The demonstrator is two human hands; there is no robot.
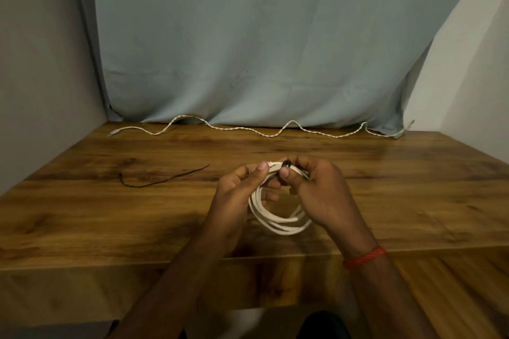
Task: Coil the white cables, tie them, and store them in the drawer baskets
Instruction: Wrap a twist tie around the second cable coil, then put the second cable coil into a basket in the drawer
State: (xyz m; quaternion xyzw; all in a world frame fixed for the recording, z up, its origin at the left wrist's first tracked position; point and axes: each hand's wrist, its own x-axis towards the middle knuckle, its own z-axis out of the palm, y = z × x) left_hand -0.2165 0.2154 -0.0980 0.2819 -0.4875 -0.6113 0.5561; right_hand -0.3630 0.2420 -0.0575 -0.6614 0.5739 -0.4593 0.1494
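A coiled white cable (275, 221) hangs between both hands above the wooden table (110, 215). My left hand (237, 195) grips the coil's top with thumb and fingers curled round it. My right hand (316, 190) pinches a small black tie (286, 164) wrapped on the coil's top. A second white twisted cable (248, 129) lies stretched out in waves along the table's back edge. A loose black tie (162, 180) lies on the table to the left of my hands.
A pale blue cloth (261, 49) hangs behind the table. Grey walls (41, 77) close in on the left and right. The table's front edge (165, 259) runs just below my wrists. No drawer or basket is in view.
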